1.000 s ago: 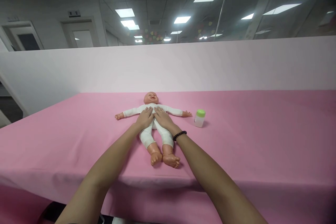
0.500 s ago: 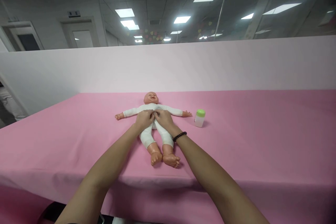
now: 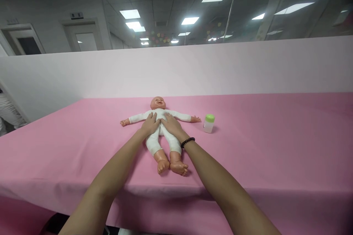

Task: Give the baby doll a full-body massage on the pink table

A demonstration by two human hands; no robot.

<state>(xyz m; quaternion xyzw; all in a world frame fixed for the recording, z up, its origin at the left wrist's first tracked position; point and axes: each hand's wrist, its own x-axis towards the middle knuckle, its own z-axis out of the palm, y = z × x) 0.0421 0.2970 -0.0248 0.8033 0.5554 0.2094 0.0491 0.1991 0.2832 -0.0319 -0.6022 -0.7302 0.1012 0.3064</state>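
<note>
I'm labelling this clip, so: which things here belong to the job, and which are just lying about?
In use: left hand, right hand, both flat on a baby doll in a white bodysuit.
Lying about: green-capped bottle, untouched; pink tablecloth; pale pink partition.

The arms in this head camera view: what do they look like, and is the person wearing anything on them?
The left arm and right arm are both bare, with no sleeves or gloves showing. The only thing worn is a black beaded bracelet around the right wrist; the left wrist shows nothing.
</note>
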